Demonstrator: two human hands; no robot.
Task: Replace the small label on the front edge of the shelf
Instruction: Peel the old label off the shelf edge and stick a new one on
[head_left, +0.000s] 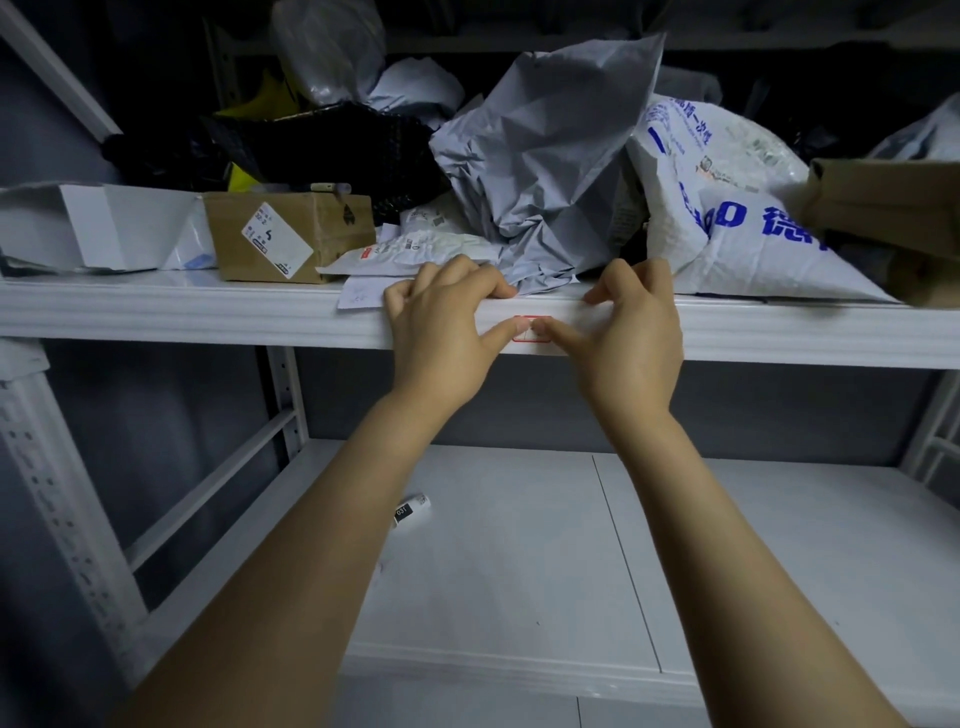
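Note:
A small white label with a red border (531, 336) sits on the front edge of the white metal shelf (208, 317). Both my thumbs press on the label, their tips meeting at its middle and covering part of it. My left hand (447, 322) rests its fingers over the shelf's top lip to the left of the label. My right hand (631, 327) does the same on the right, fingers curled onto the lip. Neither hand holds a loose object.
The upper shelf is piled with a cardboard box (283, 239), grey mailer bags (545, 156), a white printed bag (727, 208), black bags and a brown box (893, 208) at right. A small black-and-white tube (411, 511) lies on the lower shelf (675, 571).

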